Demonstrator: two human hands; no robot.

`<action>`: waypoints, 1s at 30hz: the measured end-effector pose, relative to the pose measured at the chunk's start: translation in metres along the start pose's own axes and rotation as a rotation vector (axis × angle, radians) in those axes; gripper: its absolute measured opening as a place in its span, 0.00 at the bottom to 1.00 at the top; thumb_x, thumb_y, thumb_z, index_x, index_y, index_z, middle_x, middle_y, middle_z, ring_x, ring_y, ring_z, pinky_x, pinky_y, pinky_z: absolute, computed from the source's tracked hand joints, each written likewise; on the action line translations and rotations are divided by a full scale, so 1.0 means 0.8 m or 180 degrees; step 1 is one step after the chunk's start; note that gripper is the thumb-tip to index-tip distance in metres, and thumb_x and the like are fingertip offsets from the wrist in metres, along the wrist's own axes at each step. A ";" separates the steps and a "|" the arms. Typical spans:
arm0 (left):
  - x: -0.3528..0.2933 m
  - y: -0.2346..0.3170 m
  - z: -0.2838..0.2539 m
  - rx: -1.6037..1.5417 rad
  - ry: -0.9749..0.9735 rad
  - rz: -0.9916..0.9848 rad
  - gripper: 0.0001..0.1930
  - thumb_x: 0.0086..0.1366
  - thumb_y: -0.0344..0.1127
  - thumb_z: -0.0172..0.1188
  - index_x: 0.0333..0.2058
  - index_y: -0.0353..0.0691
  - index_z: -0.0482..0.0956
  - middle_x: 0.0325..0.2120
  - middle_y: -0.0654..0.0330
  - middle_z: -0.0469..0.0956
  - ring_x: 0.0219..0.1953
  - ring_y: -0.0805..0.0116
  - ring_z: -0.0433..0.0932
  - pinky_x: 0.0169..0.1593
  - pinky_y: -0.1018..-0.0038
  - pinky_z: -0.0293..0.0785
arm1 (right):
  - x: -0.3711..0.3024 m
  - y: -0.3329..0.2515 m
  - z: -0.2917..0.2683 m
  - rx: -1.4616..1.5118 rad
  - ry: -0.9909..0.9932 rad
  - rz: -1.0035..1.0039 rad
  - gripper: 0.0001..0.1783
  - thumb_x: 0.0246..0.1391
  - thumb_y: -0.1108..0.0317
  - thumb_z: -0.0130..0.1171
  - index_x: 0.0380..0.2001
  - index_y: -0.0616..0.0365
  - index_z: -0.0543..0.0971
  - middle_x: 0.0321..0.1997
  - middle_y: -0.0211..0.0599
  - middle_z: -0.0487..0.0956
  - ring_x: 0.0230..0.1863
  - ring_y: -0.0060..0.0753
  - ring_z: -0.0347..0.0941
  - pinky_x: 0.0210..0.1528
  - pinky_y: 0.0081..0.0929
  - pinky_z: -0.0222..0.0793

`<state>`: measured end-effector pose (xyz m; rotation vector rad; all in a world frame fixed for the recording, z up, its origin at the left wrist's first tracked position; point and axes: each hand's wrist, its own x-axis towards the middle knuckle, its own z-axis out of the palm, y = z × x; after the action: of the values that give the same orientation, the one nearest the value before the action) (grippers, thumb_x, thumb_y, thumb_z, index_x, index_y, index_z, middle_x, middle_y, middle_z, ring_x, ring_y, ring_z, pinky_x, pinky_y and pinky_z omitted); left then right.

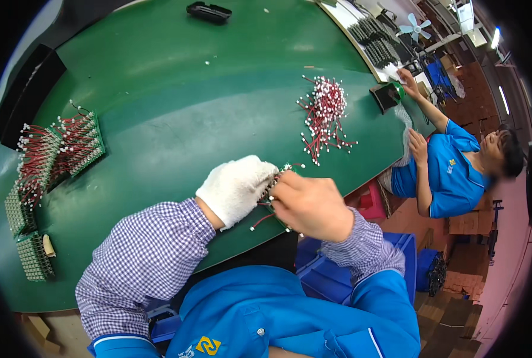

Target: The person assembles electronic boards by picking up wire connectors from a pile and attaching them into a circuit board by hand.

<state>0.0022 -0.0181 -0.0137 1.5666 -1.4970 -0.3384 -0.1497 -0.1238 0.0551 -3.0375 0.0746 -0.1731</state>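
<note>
In a white knitted glove, my left hand (235, 188) is closed round a small circuit board (267, 192) near the table's front edge. Short red wires with white plugs (260, 224) stick out from the board. My bare right hand (315, 206) presses against the board's right side, thumb and fingers pinched together. What lies between those fingertips is hidden. Beyond my hands is a loose heap of red wires with white plugs (325, 110).
Far left on the green table (176, 107) stand wired circuit boards (78, 146), with bare board panels (34, 256) nearer me. A black bin (30, 95) stands behind them. A black object (209, 12) lies at the back. On the right, a co-worker (451, 161) handles clear plastic wrap.
</note>
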 end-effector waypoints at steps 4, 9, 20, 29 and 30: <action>-0.003 0.007 0.000 0.0267 -0.0144 -0.0202 0.09 0.59 0.34 0.57 0.38 0.48 0.79 0.31 0.58 0.78 0.29 0.55 0.79 0.34 0.64 0.77 | -0.038 0.056 0.004 0.1729 0.1092 0.1863 0.14 0.44 0.78 0.63 0.39 0.61 0.80 0.32 0.32 0.81 0.26 0.23 0.75 0.26 0.17 0.69; 0.002 0.009 -0.004 0.0212 -0.0287 -0.0288 0.08 0.61 0.35 0.56 0.39 0.48 0.79 0.31 0.59 0.78 0.30 0.55 0.79 0.35 0.64 0.77 | -0.045 0.084 0.029 0.2445 0.1678 0.2598 0.14 0.46 0.79 0.64 0.39 0.64 0.80 0.29 0.33 0.81 0.27 0.21 0.74 0.28 0.14 0.69; 0.003 0.008 -0.006 0.0249 -0.0403 -0.0288 0.09 0.62 0.35 0.56 0.40 0.47 0.80 0.33 0.59 0.78 0.31 0.57 0.79 0.38 0.66 0.78 | -0.041 0.083 0.037 0.0806 0.1285 0.2558 0.12 0.42 0.79 0.64 0.34 0.62 0.81 0.28 0.31 0.79 0.23 0.23 0.71 0.26 0.22 0.69; 0.001 0.005 -0.001 0.0252 -0.0124 -0.0136 0.10 0.58 0.29 0.60 0.38 0.47 0.82 0.28 0.63 0.77 0.26 0.63 0.76 0.31 0.71 0.73 | -0.047 0.102 0.024 -0.0254 0.1267 0.2212 0.10 0.42 0.79 0.63 0.32 0.58 0.83 0.29 0.28 0.77 0.21 0.25 0.69 0.26 0.24 0.68; 0.001 0.005 -0.001 0.0248 -0.0132 -0.0142 0.10 0.58 0.29 0.60 0.38 0.47 0.82 0.28 0.63 0.77 0.26 0.63 0.76 0.31 0.71 0.73 | -0.045 0.106 0.025 -0.0118 0.1397 0.2209 0.10 0.42 0.79 0.62 0.31 0.58 0.83 0.29 0.28 0.77 0.21 0.25 0.69 0.26 0.24 0.68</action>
<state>0.0000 -0.0180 -0.0099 1.6656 -1.5248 -0.3434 -0.1867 -0.2042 0.0227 -2.7386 1.1336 -0.7586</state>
